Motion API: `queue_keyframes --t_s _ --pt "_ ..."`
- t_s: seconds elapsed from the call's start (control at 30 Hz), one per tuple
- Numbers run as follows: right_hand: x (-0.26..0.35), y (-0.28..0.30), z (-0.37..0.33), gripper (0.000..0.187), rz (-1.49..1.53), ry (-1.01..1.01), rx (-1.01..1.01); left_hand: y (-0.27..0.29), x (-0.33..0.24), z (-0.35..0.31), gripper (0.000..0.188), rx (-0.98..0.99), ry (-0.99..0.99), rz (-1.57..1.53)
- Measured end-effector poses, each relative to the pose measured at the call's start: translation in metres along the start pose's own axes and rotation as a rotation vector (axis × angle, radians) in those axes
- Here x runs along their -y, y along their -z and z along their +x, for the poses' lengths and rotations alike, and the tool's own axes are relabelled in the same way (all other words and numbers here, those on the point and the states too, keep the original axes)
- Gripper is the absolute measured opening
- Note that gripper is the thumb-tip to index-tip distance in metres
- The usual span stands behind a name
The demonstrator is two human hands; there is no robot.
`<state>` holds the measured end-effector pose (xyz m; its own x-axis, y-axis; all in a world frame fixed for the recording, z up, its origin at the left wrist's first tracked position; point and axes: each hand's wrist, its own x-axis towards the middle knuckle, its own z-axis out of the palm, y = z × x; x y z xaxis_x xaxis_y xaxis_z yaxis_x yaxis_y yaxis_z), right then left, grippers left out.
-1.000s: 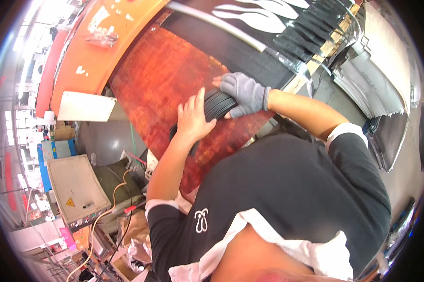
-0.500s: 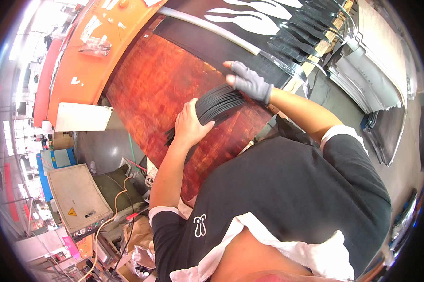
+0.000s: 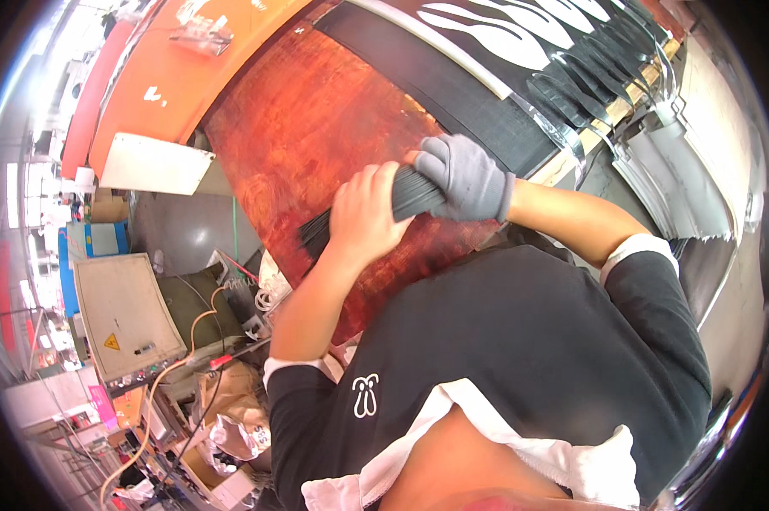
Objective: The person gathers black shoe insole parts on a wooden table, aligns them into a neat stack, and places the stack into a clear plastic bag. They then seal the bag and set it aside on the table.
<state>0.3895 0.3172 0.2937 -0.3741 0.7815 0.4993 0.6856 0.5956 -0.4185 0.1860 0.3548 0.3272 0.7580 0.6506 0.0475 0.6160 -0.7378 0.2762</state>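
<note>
Stretching between both hands over the red-brown board (image 3: 316,111), the bundle of black strips (image 3: 411,196) is gripped; I can't tell from my feed whether it touches the surface. The bare left hand (image 3: 365,213) has thumb and fingers closed over its middle, and the gloved right hand (image 3: 469,179) curls around its right end. Farther off, at lower left, I see an open cardboard box (image 3: 231,491) beside crumpled pale wrapping (image 3: 231,443); its contents are too unclear for me to name.

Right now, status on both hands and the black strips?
Left hand, gloved right hand: both gripping black strips. Strips over red-brown board. Black sheet beyond; only strips between hands.
</note>
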Motion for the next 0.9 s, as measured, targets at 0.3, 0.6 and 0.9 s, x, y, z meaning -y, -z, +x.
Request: queue_keyframes --t_s 0.3,0.6,0.9 --pt "-0.010 -0.026 0.001 0.071 -0.029 -0.136 0.108 -0.007 0.064 -0.035 0.094 0.119 0.180 0.093" --pt "0.003 -0.009 0.013 0.065 -0.010 -0.146 0.177 0.012 0.065 -0.045 0.064 0.106 0.140 0.045" --pt "0.014 0.003 0.002 0.061 -0.101 -0.157 0.175 0.010 0.056 -0.035 0.082 0.243 0.230 0.010"
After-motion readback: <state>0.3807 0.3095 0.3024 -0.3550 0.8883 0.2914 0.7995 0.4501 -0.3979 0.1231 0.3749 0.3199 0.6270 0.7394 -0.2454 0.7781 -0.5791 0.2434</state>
